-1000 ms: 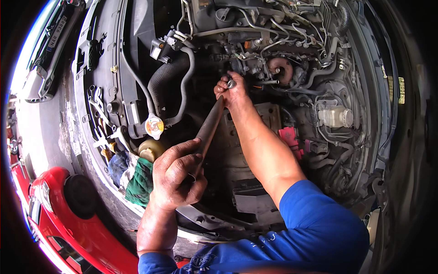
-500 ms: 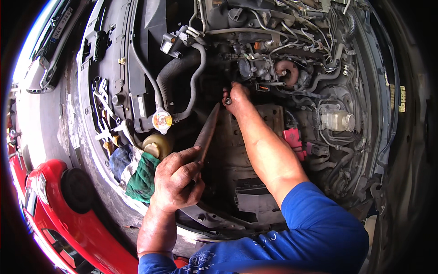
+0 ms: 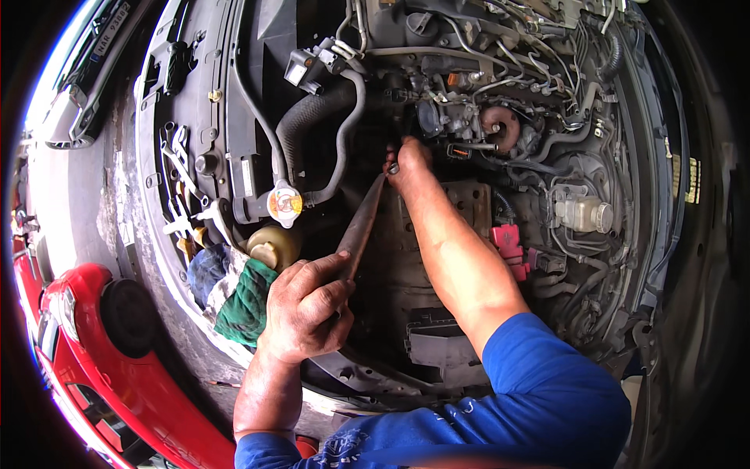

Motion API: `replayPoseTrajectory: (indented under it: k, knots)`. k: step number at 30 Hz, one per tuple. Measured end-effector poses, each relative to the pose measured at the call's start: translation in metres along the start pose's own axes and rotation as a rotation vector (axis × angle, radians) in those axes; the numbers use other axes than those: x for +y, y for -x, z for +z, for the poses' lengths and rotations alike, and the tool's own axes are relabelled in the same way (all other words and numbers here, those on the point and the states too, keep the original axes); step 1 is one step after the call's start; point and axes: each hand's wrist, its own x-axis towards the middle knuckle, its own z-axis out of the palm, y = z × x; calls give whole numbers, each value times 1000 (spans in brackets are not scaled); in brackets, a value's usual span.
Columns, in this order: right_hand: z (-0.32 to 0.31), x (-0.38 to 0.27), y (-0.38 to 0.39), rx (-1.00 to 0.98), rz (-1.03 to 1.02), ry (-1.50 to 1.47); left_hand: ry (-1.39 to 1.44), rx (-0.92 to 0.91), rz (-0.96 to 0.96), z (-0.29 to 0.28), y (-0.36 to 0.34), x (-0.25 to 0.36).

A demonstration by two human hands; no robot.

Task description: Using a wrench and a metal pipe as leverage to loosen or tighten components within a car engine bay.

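My left hand (image 3: 308, 306) is wrapped round the near end of a long brownish metal bar (image 3: 362, 234), perhaps a pipe. It slants up and right, looking narrower toward its far tip. That tip meets, or nearly meets, a small round metal end (image 3: 393, 168) at my right hand (image 3: 411, 162). The right fingers are curled in the gap beside the engine (image 3: 449, 117) and close round the tool that bears this metal end. Most of that tool is hidden by the hand and the dark gap.
Several wrenches (image 3: 181, 173) lie along the car's front panel. A green cloth (image 3: 246, 305) sits by the yellowish reservoir (image 3: 275, 244). Hoses (image 3: 344, 148) and a radiator cap (image 3: 284, 205) are left of my right hand. A red car (image 3: 133, 359) stands outside.
The bar's tip has moved up and right to the small round metal end at my right hand. Both hands keep their grips, and the whole view has shifted slightly.
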Motion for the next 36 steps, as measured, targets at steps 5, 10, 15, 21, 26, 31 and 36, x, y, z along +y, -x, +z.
replayPoseTrajectory:
  k: [5, 10, 15, 21, 26, 31, 36]
  knots:
    - [1, -5, -16, -113, 15, -43, -7, -21, 17, 0, 2, -3]
    - [-6, -12, -30, -182, 7, 36, -92, -85, 46, -2, -8, 2]
    - [-9, -13, -36, -194, -54, 56, -178, -183, 78, 4, -21, -6]
    - [-7, -6, -30, -191, -71, 60, -239, -200, 90, 17, -15, -10]
    - [-6, -6, -25, -227, -87, 67, -311, -211, 47, 27, -1, -21]
    - [-8, -17, -27, -196, -88, 97, -257, -198, 42, 34, -13, -26]
    - [-6, -16, -24, -208, -87, 126, -232, -242, -41, 40, -29, -36]
